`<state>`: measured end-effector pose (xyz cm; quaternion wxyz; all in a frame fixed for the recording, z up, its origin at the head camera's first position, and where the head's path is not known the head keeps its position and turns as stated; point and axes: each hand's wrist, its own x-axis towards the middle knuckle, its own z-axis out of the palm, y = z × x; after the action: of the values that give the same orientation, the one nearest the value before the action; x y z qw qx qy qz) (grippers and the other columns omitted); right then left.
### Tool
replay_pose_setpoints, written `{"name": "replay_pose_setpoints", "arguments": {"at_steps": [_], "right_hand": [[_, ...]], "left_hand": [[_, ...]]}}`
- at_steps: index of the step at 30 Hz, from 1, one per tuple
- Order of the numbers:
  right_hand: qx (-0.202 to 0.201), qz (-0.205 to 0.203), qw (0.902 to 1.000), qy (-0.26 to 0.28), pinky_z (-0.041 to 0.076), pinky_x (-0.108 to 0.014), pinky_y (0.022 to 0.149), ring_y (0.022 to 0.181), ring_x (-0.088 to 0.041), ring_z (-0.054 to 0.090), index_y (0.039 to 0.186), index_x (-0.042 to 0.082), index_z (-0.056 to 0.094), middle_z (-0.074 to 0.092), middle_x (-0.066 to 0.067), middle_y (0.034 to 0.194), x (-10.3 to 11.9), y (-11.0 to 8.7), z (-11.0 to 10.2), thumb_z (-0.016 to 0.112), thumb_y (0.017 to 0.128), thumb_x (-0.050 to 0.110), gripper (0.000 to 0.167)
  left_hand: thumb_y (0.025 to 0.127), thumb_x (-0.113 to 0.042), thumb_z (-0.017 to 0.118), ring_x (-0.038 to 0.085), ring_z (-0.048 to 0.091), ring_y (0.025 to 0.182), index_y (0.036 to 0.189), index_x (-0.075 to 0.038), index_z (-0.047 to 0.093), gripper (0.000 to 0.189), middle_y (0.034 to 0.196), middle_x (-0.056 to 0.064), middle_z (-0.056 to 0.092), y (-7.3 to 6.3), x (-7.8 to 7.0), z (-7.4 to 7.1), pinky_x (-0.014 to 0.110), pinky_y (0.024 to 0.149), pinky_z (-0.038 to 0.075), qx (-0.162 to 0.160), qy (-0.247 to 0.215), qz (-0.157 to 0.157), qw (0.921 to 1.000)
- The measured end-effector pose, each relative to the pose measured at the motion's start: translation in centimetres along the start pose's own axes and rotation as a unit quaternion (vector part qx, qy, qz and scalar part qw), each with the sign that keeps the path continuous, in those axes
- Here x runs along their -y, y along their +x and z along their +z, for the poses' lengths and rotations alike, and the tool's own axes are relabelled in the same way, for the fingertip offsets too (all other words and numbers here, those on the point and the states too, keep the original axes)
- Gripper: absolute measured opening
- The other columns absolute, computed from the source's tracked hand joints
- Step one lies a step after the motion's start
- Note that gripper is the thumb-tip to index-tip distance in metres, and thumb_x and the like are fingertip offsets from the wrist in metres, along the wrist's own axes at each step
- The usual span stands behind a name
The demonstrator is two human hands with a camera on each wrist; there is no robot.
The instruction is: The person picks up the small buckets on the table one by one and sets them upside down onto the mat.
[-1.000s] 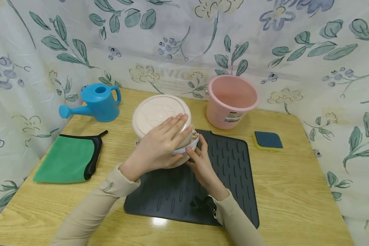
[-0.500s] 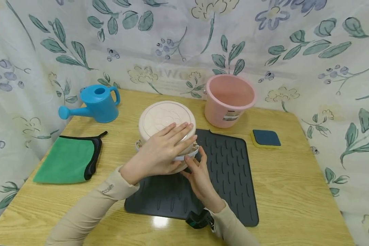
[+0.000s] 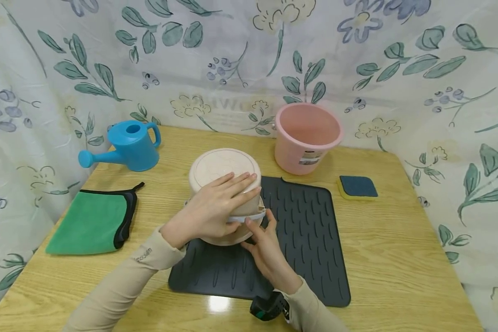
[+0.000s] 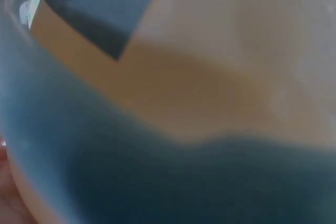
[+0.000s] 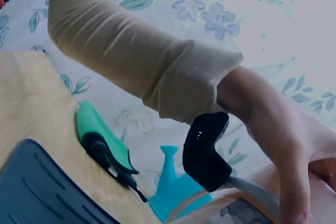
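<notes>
A round cream plastic container [image 3: 222, 166] stands over the black ribbed mat [image 3: 303, 240], with an embossed flat top face and a pale band [image 3: 246, 218] lower down its side. My left hand [image 3: 211, 203] rests across the container's top and side, fingers extended, thumb low by the band. On its right edge my right hand [image 3: 265, 249] pinches, with the thumb on the band and fingers behind. In the left wrist view the container's blurred wall fills most of the picture. My left hand [image 5: 294, 156] also shows in the right wrist view, against the container.
A blue watering can [image 3: 130, 145] stands at the back left, behind a folded green cloth [image 3: 91, 223] with black trim. The pink bucket [image 3: 307, 133] is at the back, and a blue and yellow sponge [image 3: 358, 186] lies right. A floral curtain [image 3: 232, 46] hangs behind the table.
Both hands have brought the container slightly down and nearer, and its top face has levelled from a tilt. Their hold looks about the same. The whole view has shifted a little.
</notes>
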<state>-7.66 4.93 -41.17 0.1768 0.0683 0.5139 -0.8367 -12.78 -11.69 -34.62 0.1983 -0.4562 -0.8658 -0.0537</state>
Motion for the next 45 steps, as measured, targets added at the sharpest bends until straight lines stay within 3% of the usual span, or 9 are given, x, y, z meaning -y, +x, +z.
{"name": "replay_pose_setpoints", "arguments": {"at_steps": [7,17,25,31,37,45], "right_hand": [[0.012,0.016,0.9997,0.014,0.018,-0.067,0.113,0.148,-0.043,0.013,0.149,0.015,-0.025,0.004,-0.027,0.157,-0.1,-0.4,-0.2,0.051,0.098,0.016,0.092],[0.031,0.026,0.9988,0.027,0.025,-0.053,0.118,0.145,-0.041,0.024,0.151,0.01,-0.02,0.008,-0.027,0.156,0.1,-1.1,0.8,0.044,0.1,0.014,0.082],[0.069,0.037,0.997,-0.003,0.019,-0.055,0.119,0.148,-0.044,0.007,0.152,0.005,-0.015,-0.004,-0.027,0.158,-0.4,-1.7,1.1,0.043,0.1,0.017,0.079],[0.075,0.052,0.9958,0.001,0.019,-0.054,0.119,0.148,-0.044,0.009,0.153,0.003,-0.012,-0.003,-0.027,0.159,-0.4,-2.2,0.7,0.043,0.101,0.019,0.077],[0.065,0.04,0.9971,-0.01,0.019,-0.051,0.12,0.149,-0.043,0.007,0.153,0.004,-0.008,-0.01,-0.025,0.159,0.8,-3.1,0.2,0.045,0.1,0.021,0.077],[0.054,-0.009,0.9984,-0.017,0.02,-0.049,0.12,0.149,-0.04,0.01,0.153,0.004,-0.004,0.004,-0.024,0.16,1.9,-3.2,-0.9,0.039,0.103,0.019,0.068]], "left_hand": [[0.069,-0.034,0.082,0.026,0.044,0.139,0.141,-0.01,0.051,0.083,0.149,0.013,0.046,-0.2,0.1,0.3,0.044,0.114,0.035,0.004,-0.007,0.012,0.9999],[0.069,-0.03,0.082,0.023,0.044,0.139,0.142,-0.01,0.051,0.081,0.15,0.009,0.046,-0.6,0.6,0.2,0.047,0.114,0.033,0.01,-0.024,0.024,0.9994],[0.067,-0.029,0.085,0.025,0.039,0.142,0.145,-0.012,0.046,0.089,0.154,0.009,0.04,-1.6,0.6,1.1,0.047,0.116,0.029,0.005,-0.03,-0.009,0.9995],[0.067,-0.033,0.085,0.024,0.037,0.143,0.146,-0.013,0.045,0.092,0.155,0.008,0.039,-1.6,0.5,1.3,0.047,0.118,0.027,0.002,-0.026,-0.011,0.9996],[0.067,-0.034,0.084,0.024,0.036,0.144,0.147,-0.013,0.044,0.092,0.156,0.007,0.038,-1.4,0.3,1.2,0.047,0.118,0.025,0.008,-0.028,-0.023,0.9993],[0.075,-0.035,0.078,0.025,0.038,0.143,0.146,-0.014,0.044,0.081,0.154,0.009,0.04,-1.2,-0.2,1.2,0.049,0.118,0.025,0.013,-0.036,-0.049,0.9981]]}}
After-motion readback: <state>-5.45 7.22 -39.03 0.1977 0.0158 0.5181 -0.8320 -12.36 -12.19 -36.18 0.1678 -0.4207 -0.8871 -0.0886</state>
